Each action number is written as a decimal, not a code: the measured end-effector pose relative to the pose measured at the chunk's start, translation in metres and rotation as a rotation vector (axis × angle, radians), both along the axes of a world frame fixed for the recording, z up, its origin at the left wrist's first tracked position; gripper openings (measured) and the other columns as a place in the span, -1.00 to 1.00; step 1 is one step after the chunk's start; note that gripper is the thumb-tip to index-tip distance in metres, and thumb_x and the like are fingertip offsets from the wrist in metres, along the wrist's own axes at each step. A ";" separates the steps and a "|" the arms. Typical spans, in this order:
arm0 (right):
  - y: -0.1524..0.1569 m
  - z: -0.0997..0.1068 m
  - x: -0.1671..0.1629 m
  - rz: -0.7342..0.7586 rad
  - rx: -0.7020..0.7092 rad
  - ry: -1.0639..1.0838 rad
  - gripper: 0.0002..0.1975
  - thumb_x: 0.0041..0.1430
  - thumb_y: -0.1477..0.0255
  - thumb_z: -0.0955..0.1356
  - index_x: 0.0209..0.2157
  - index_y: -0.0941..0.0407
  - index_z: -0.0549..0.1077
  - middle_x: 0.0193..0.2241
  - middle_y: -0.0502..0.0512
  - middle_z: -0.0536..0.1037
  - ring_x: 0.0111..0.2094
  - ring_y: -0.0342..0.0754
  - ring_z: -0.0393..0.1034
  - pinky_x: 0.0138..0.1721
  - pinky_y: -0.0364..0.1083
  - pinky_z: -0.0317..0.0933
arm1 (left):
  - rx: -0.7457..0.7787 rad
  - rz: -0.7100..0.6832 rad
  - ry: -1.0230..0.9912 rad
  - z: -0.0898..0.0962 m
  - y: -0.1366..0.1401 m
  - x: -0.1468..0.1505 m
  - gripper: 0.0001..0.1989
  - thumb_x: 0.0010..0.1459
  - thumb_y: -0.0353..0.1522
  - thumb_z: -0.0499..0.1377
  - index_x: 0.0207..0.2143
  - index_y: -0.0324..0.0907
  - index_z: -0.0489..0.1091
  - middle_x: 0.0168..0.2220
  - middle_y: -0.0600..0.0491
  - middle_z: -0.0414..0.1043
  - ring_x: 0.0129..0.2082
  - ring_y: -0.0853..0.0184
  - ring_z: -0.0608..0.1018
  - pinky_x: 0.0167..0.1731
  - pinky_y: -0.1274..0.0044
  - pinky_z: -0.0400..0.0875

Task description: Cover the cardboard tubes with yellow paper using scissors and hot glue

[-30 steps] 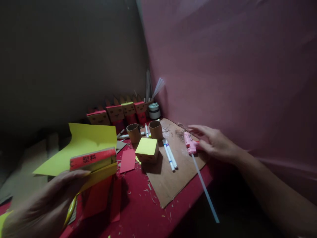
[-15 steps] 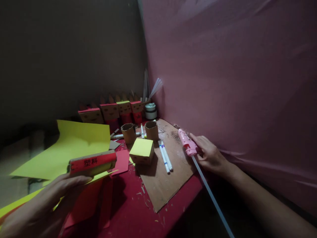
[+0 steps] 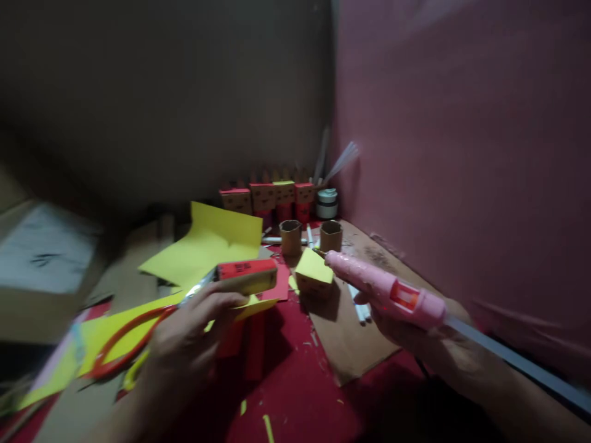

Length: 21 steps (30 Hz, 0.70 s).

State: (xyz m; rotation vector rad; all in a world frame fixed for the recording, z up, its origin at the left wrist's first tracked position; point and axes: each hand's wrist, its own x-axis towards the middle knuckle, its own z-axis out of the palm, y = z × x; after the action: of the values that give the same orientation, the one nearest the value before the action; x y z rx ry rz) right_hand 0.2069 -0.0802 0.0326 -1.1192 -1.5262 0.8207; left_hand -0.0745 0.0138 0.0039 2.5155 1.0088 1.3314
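Note:
My right hand (image 3: 429,344) is closed around a pink glue gun (image 3: 369,277), with a long pale glue stick (image 3: 517,357) coming out of its back. The nozzle points left, close in view to a small cardboard box with a yellow top (image 3: 314,267); whether they touch I cannot tell. My left hand (image 3: 184,332) grips a cardboard tube with a red paper band (image 3: 247,269) that carries dark lettering. A strip of yellow paper (image 3: 256,307) shows under the tube by my fingers. Orange-handled scissors (image 3: 106,368) appear beside this hand, partly hidden by it.
Behind stand several cardboard figures (image 3: 263,197), two open cardboard tubes (image 3: 331,237) and a lidded jar (image 3: 327,206). Yellow sheets (image 3: 221,237) lie left; white markers (image 3: 359,307) rest on a cardboard sheet (image 3: 355,351). A pink wall covering (image 3: 462,154) bounds the right.
The view has turned left. My right hand has brought the glue gun nearer and left, toward the yellow-topped box. My left hand still holds the tube; the scissors have come into view.

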 end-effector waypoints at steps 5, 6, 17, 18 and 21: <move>0.018 0.003 -0.030 0.150 0.003 0.072 -0.54 0.22 0.36 0.34 0.16 -0.09 0.37 0.05 0.13 0.49 0.14 0.19 0.30 0.07 0.09 0.31 | -0.002 -0.023 -0.027 0.003 -0.001 0.007 -0.87 0.20 -0.48 0.13 -0.30 -0.13 0.46 -0.28 0.04 0.53 -0.33 0.38 0.58 -0.35 0.60 0.44; 0.022 0.001 -0.032 0.177 0.000 0.081 -0.56 0.21 0.37 0.35 0.14 -0.06 0.39 0.01 0.15 0.52 0.13 0.19 0.32 0.06 0.10 0.31 | 0.001 -0.038 -0.038 0.003 -0.001 0.007 -0.86 0.20 -0.50 0.13 -0.29 -0.14 0.46 -0.28 0.03 0.53 -0.32 0.38 0.58 -0.34 0.60 0.45; 0.040 -0.046 -0.015 0.266 -0.088 0.137 -0.69 0.23 0.44 0.32 -0.01 -0.02 0.52 -0.18 0.14 0.61 -0.05 0.13 0.46 -0.06 0.06 0.41 | 0.018 -0.058 -0.072 0.001 -0.001 0.010 -0.81 0.15 -0.57 0.15 -0.34 -0.12 0.46 -0.34 0.08 0.47 -0.36 0.40 0.57 -0.38 0.63 0.44; 0.039 -0.041 -0.018 0.279 -0.082 0.136 -0.69 0.22 0.43 0.33 0.00 -0.02 0.51 -0.17 0.14 0.60 -0.04 0.13 0.45 -0.05 0.05 0.40 | 0.011 -0.061 -0.073 0.001 -0.001 0.010 -0.81 0.14 -0.57 0.15 -0.34 -0.12 0.46 -0.33 0.08 0.47 -0.34 0.40 0.57 -0.37 0.63 0.44; 0.038 -0.021 -0.030 0.342 -0.101 0.164 -0.62 0.20 0.38 0.35 0.07 -0.01 0.45 -0.11 0.17 0.56 -0.07 0.13 0.44 -0.04 0.06 0.37 | -0.020 -0.089 -0.070 -0.002 -0.002 0.011 -0.79 0.14 -0.58 0.15 -0.32 -0.12 0.47 -0.26 0.05 0.47 -0.27 0.38 0.57 -0.30 0.63 0.44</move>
State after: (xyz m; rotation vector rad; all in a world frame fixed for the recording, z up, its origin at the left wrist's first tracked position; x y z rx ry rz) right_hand 0.1769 -0.0426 0.0119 -0.8473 -1.5724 1.2030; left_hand -0.0637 0.0114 0.0024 2.4498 0.8815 1.3663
